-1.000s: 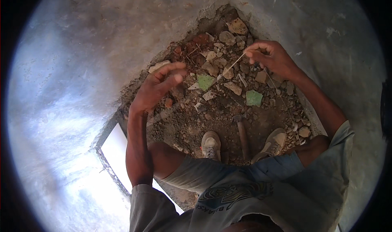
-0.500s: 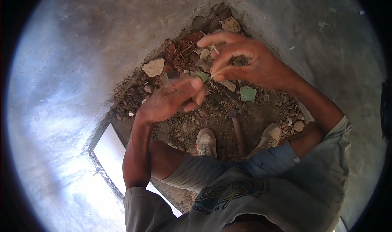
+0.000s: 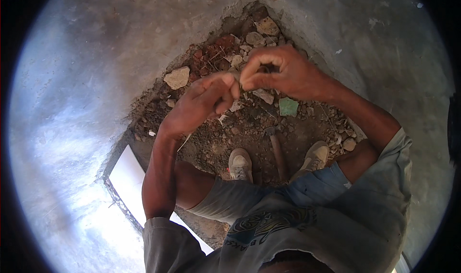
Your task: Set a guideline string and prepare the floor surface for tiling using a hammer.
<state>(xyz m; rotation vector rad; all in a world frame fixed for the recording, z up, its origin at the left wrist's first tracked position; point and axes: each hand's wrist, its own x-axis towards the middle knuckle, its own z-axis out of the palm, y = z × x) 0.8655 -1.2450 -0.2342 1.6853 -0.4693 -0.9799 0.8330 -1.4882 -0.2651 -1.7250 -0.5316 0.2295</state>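
Note:
Both hands meet in front of me above the rubble, their fingertips almost touching. My left hand [image 3: 204, 97] is closed, thumb pressed against curled fingers, and whatever it grips is hidden. A thin pale strand [image 3: 184, 142] shows below it, beside the wrist. My right hand [image 3: 285, 73] makes a pinch with thumb and forefinger; what lies in that pinch is too small to make out. Under the right hand a flat green piece [image 3: 288, 106] lies on the dirt. A hammer [image 3: 277, 153] with a long handle rests between my shoes.
Rough concrete walls [image 3: 374, 56] meet in a corner at the far side. Broken stones and reddish rubble fill that corner, with a large pale stone [image 3: 177, 78] at its left. A white panel [image 3: 128, 179] lies at the left. My shoes [image 3: 240, 165] stand on the dirt.
The right hand's spread fingers have curled in, and the hand has come closer to the left. A green bit seen at the left fingertips is now hidden. The pale strand now shows by the left wrist.

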